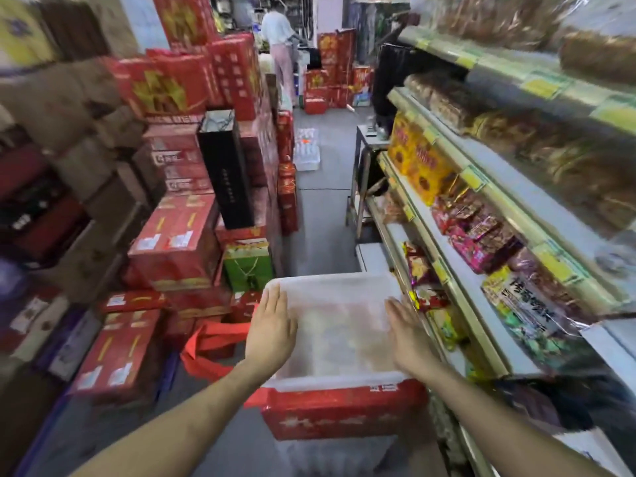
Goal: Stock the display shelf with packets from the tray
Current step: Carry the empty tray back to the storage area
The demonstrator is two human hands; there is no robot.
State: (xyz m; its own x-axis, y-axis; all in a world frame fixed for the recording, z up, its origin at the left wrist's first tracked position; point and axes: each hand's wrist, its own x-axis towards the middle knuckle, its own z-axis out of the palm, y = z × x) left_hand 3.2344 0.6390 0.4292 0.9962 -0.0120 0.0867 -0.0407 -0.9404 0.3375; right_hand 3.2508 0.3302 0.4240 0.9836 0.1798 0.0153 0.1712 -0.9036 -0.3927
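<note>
A translucent white plastic tray sits low in the aisle on top of a red carton. Its inside looks blurred and I cannot make out packets in it. My left hand is flat with straight fingers at the tray's left rim. My right hand is flat with straight fingers over the tray's right side. Neither hand holds anything. The display shelf runs along the right, with snack packets lying on its tiers.
Red cartons are stacked high along the left, with a black box and a green gift bag among them. A red bag lies on the floor. A person stands far down the narrow grey aisle.
</note>
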